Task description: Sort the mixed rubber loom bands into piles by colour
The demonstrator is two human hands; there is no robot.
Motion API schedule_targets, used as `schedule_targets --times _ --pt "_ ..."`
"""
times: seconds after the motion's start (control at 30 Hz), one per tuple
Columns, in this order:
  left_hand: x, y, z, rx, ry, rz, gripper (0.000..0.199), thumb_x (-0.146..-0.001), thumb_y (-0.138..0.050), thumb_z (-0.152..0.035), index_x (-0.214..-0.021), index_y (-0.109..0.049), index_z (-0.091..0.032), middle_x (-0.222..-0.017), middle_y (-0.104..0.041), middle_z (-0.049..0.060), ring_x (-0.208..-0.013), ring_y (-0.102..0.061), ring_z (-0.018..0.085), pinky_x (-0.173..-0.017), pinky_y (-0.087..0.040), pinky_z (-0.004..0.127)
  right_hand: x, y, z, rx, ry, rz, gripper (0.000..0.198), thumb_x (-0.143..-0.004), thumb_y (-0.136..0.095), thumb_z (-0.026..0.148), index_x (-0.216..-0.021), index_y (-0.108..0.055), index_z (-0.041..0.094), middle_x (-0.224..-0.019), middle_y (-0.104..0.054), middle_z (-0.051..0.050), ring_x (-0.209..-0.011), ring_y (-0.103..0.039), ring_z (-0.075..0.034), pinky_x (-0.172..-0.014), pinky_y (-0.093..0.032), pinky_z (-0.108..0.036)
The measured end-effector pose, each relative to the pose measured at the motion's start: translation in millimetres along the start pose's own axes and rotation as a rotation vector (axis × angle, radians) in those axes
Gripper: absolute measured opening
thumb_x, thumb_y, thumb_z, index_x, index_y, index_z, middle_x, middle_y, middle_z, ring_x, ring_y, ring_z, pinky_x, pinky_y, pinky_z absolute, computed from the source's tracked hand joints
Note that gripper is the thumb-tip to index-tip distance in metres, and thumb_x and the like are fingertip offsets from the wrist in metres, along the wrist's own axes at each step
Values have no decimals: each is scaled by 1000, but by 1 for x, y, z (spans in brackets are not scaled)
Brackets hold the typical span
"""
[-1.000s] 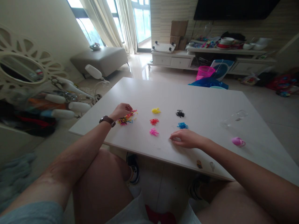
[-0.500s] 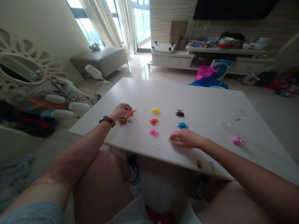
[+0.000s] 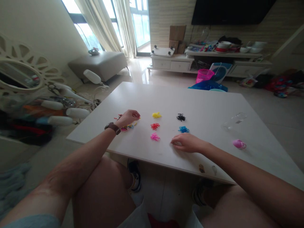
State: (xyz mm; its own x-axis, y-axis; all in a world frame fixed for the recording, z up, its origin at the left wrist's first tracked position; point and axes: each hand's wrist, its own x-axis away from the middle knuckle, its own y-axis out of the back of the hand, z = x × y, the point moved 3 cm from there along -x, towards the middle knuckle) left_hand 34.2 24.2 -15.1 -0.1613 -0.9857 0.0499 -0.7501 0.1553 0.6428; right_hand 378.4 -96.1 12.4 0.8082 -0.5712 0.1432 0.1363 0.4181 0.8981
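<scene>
My left hand [image 3: 128, 117], with a watch on its wrist, is over the pile of mixed-colour rubber bands [image 3: 128, 127] and hides part of it. Its thumb and fingers are pinched together; a speck of yellow shows at the tips, too small to make out. My right hand [image 3: 187, 142] rests on the table with loosely bent fingers and a gap by the thumb, nothing visible in it. Just beyond it lie blue bands [image 3: 184, 129]. Between the hands are yellow bands [image 3: 156, 115], red bands [image 3: 155, 126] and pink bands [image 3: 155, 136]. Black bands [image 3: 180, 117] lie farther back.
On the right of the white table [image 3: 204, 104] lie a clear plastic container [image 3: 235, 121] and a pink object [image 3: 239, 144]. Two small items, one of them brown [image 3: 201, 168], are near the front edge. A white lamp [image 3: 76, 112] stands beside the table's left edge.
My left hand has shifted right across the mixed pile, its fingertips now at the pile's right side. My right hand stays by the blue bands. The whole view has tilted slightly upward.
</scene>
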Motion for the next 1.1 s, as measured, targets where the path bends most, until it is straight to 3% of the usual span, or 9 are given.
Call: schedule_targets --times 0.3,0.53,0.73,1.1 --pt "3 -61 -65 78 -171 310 23 -71 -77 -31 -87 -73 -14 -81 -76 8 -71 -69 18 -59 -49 25 1 -1 2 28 -11 -14 29 -86 -58 17 -110 -74 22 -107 -76 -8 -92 -70 -22 -77 -48 -30" --pt "1 -93 -91 148 -227 434 20 -72 -77 -24 -88 -73 -12 -81 -77 10 -69 -69 18 -57 -49 24 2 4 -6 86 -77 -266 49 -88 -56 19 -138 -58 22 -139 -61 -12 -119 -62 -27 -99 -49 -41" --pt "9 -109 -113 203 -294 519 17 -74 -75 -18 -90 -73 -13 -75 -75 6 -70 -70 17 -59 -51 22 1 -1 -8 74 -31 -239 63 -89 -56 20 -151 -44 29 -156 -45 -9 -136 -51 -29 -107 -47 -48" --pt "12 -110 -117 189 -349 498 18 -70 -77 -18 -87 -74 -13 -73 -73 4 -67 -67 14 -59 -50 20 1 0 -6 61 3 -222 60 -89 -55 20 -148 -48 23 -151 -52 -10 -135 -52 -28 -110 -46 -47"
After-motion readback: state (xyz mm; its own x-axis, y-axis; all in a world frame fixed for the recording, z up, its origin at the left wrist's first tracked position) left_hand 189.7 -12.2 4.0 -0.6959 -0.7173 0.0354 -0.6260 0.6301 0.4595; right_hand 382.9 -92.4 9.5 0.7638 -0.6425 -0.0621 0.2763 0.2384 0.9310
